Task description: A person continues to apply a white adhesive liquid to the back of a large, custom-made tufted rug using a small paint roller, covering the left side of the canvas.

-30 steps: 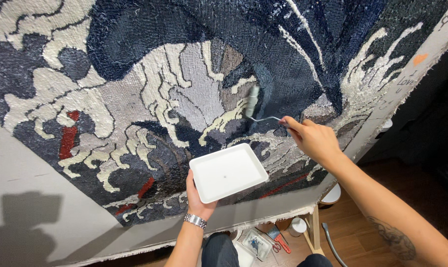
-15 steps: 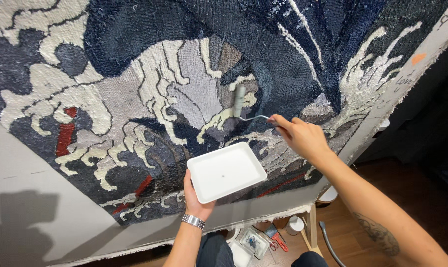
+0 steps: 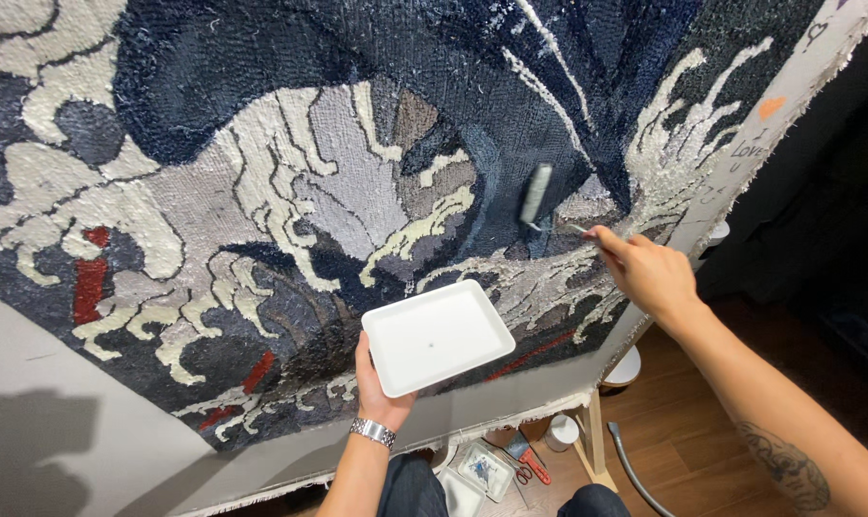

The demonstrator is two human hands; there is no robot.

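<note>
1. Since the earlier frames, the right hand (image 3: 649, 273) has carried the small roller (image 3: 536, 194) up and to its own right across the rug backing (image 3: 290, 191); the roller head, which lay low and near the tray a second ago, now stands higher, on the dark blue band above and just left of the right knuckles; the left hand (image 3: 381, 388) and the white tray (image 3: 437, 336) have barely shifted.
2. Right hand: closed around the roller's handle, fingers wrapped, with the thin wire stem running from the fist up to the roller head; the head looks pressed against the backing, though contact cannot be confirmed through the blur.
3. Left hand: gripping the tray from beneath, thumb at the near edge, with a metal wristwatch (image 3: 372, 433) on the wrist; the tray sits level, below and to the left of the right hand, and appears nearly dry.
4. Step in hand, as judged: rolling a coating onto the back of the stretched rug, mid-stroke over the dark area beside the pale wave pattern.
5. Next move, as judged: it calls for even pressure along the stroke, then a return to the tray to reload; the tray must stay level and within reach of the right hand.
6. Below both hands: a wooden floor (image 3: 702, 421) with scissors (image 3: 528, 467) and small containers.
</note>
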